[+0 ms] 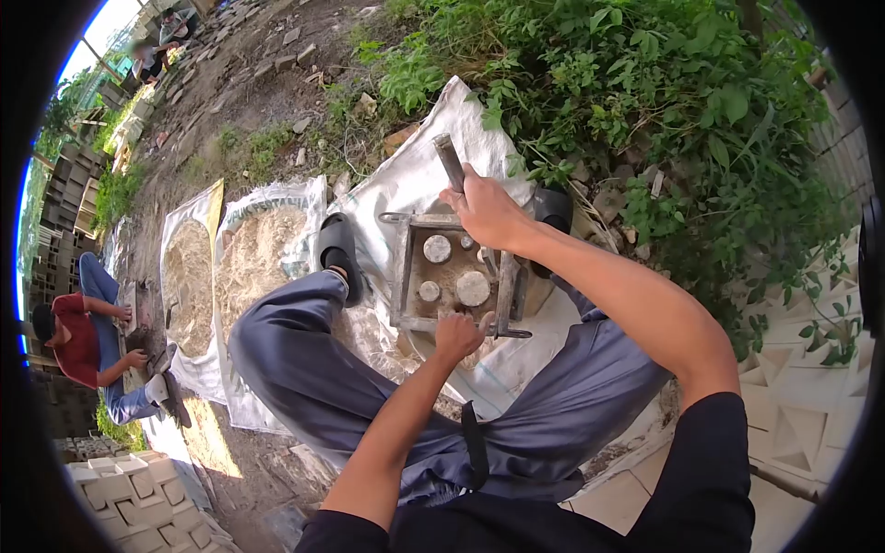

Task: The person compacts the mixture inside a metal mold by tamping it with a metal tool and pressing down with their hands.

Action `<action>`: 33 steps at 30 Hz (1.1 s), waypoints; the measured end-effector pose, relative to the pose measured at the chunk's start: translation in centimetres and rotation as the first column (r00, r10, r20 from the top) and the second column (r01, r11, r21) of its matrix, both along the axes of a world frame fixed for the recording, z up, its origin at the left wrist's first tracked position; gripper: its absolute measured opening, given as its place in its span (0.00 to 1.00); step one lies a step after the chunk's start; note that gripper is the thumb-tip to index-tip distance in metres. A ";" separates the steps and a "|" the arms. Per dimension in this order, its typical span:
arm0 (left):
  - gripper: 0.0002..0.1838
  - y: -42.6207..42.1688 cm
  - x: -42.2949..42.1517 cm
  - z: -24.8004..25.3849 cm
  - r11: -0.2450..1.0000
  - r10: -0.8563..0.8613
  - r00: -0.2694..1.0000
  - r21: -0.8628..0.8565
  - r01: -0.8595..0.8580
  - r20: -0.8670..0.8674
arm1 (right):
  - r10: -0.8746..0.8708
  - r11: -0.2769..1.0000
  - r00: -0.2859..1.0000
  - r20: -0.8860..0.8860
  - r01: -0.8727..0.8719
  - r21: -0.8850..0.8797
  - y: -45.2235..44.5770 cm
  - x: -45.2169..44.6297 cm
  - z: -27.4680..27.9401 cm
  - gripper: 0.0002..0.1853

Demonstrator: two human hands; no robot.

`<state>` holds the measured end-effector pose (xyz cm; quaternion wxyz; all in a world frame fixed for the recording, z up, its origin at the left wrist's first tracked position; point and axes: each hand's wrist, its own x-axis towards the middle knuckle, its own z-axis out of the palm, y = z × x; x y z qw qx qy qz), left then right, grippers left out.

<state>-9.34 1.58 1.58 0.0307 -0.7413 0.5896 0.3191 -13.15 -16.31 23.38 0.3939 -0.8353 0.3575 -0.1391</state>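
My right hand point(481, 210) is closed around a thick grey cylindrical bar point(449, 161), whose upper end sticks out above the fist. Below that hand lies a square frame point(402, 267) with metal loops at two corners. Brown packed sand point(450, 269) fills it, with several pale round discs in the sand, the largest point(473, 288) near the middle. A narrow upright piece point(491, 267) stands by the right side; its kind is unclear. My left hand point(458, 337) is closed at the frame's near edge, and whatever its fingers hold is hidden.
White sacking point(461, 120) lies under the frame, between my sandalled feet. Two sacks of pale loose material point(267, 235) spread to the left. A person in a red shirt point(78, 336) sits beyond them. Leafy plants point(645, 101) grow at the upper right; patterned blocks point(797, 429) stand at right.
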 end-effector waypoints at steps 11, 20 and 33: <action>0.34 0.8 0.4 -0.8 0.955 -0.259 0.963 -0.168 0.243 -0.079 | -0.094 0.996 0.996 -0.010 0.093 -0.014 2.3 -1.7 -0.3 0.25; 0.32 0.4 0.7 -5.6 0.872 -0.412 0.907 -0.327 0.364 -0.090 | -0.203 0.979 0.979 -0.003 0.203 0.000 1.6 -1.6 -3.3 0.26; 0.32 0.5 6.1 -2.4 0.900 -0.430 0.885 -0.164 0.404 -0.177 | -0.372 0.926 0.914 0.162 0.376 0.003 6.2 -4.8 -7.1 0.11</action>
